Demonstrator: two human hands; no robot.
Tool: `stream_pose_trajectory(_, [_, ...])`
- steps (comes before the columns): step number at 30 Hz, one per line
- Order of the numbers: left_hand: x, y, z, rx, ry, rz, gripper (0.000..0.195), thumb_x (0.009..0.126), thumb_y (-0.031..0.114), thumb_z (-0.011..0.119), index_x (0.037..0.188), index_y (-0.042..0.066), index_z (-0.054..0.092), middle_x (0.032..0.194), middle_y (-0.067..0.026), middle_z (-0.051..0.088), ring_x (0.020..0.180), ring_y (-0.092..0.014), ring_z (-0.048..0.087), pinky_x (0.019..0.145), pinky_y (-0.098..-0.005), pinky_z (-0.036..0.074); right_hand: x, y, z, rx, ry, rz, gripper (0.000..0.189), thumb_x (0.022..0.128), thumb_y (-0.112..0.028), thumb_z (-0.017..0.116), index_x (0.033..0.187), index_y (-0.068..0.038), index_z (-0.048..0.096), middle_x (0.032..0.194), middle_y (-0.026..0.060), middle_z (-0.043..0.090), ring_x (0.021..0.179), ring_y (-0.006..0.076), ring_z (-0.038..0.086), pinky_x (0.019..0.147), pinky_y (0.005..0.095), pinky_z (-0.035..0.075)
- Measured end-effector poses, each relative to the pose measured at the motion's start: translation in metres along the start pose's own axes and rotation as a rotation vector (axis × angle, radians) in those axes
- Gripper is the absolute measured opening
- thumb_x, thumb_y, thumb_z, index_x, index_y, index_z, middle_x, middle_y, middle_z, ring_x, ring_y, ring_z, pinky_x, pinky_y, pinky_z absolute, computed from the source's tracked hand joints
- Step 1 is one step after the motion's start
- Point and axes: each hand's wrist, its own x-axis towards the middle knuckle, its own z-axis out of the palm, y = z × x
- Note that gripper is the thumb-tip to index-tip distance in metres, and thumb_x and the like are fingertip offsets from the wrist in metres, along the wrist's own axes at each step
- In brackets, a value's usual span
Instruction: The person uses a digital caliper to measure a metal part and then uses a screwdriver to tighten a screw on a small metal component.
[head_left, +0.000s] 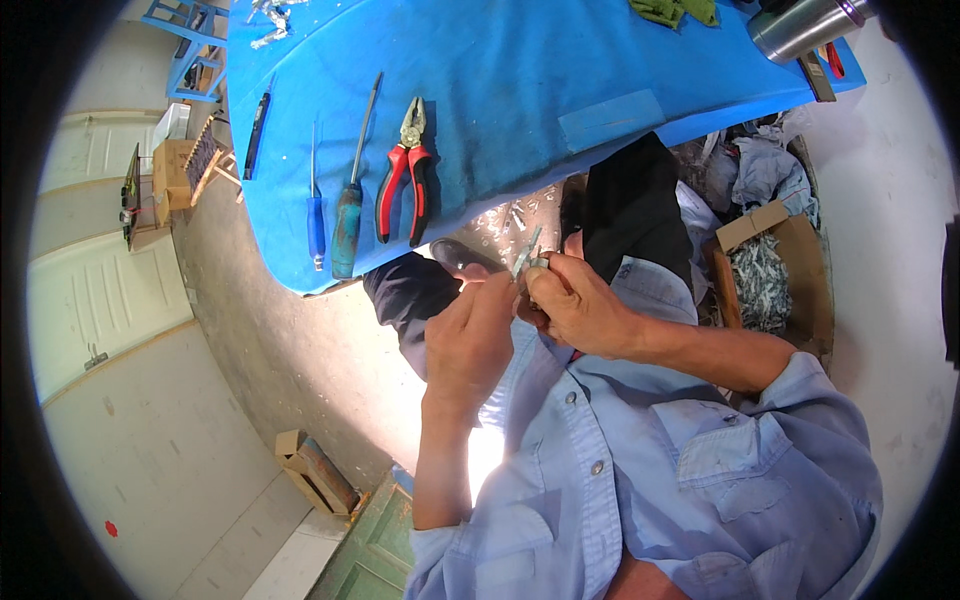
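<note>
Just off the near edge of a blue cloth-covered table (495, 82), my two hands meet above my lap. Between the fingertips of my left hand (471, 326) is a thin metal strip (527, 249). My right hand (581, 304) pinches a small shiny metal piece (538, 262) against it; the fingers hide much of both parts. On the table ahead lie combination pliers (420, 154) with red and black handles. Left of them are a screwdriver with a worn teal handle (347, 232), a thinner blue-handled screwdriver (316, 225) and a slim black pen-like tool (257, 135).
Small metal parts (271, 22) lie at the table's far left. A steel cup (802, 30) and green cloth (671, 10) are at the far right. Below the table stands a cardboard box (806, 277) of metal pieces (759, 285). Scraps (517, 216) litter the floor.
</note>
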Motion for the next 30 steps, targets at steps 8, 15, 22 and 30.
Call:
stream_pose_trajectory(8, [-0.002,0.003,0.002,-0.103,0.038,-0.061,0.012,0.092,0.0,0.069,0.104,0.003,0.069,0.084,-0.0117,0.069,0.07,-0.03,0.068,0.059,-0.0361,0.053,-0.011,0.006,0.012,0.15,0.032,-0.227,0.022,0.107,-0.019,0.044,0.102,0.0,0.056,0.077,0.0044,0.055,0.064,0.0096,0.049,0.055,0.0277,0.04])
stream_pose_trajectory(15, [-0.007,0.001,0.008,0.113,0.101,0.107,0.024,0.086,0.0,0.073,0.11,0.0,0.067,0.081,-0.0053,0.064,0.066,-0.021,0.066,0.055,-0.0318,0.051,-0.01,0.0,-0.001,0.163,-0.032,-0.111,0.024,0.107,-0.021,0.052,0.115,0.0,0.06,0.088,0.0049,0.065,0.068,0.0095,0.057,0.06,0.0258,0.047])
stream_pose_trajectory(22, [-0.008,0.002,0.005,0.145,0.095,0.066,0.029,0.086,0.001,0.073,0.115,0.001,0.067,0.077,-0.0049,0.061,0.063,-0.02,0.064,0.053,-0.0332,0.049,-0.012,-0.004,-0.017,-0.011,-0.091,-0.157,0.029,0.102,-0.019,0.063,0.123,0.001,0.063,0.091,0.0067,0.071,0.072,0.0089,0.065,0.058,0.0224,0.049])
stream_pose_trajectory(30, [-0.008,0.022,-0.01,0.0,-0.099,-0.084,0.025,0.094,-0.001,0.063,0.119,-0.005,0.065,0.076,-0.0143,0.062,0.06,-0.03,0.064,0.053,-0.0403,0.048,-0.008,-0.001,-0.022,-0.045,-0.088,-0.161,0.029,0.095,-0.014,0.072,0.118,0.002,0.067,0.091,0.0061,0.073,0.077,0.0098,0.069,0.062,0.024,0.054])
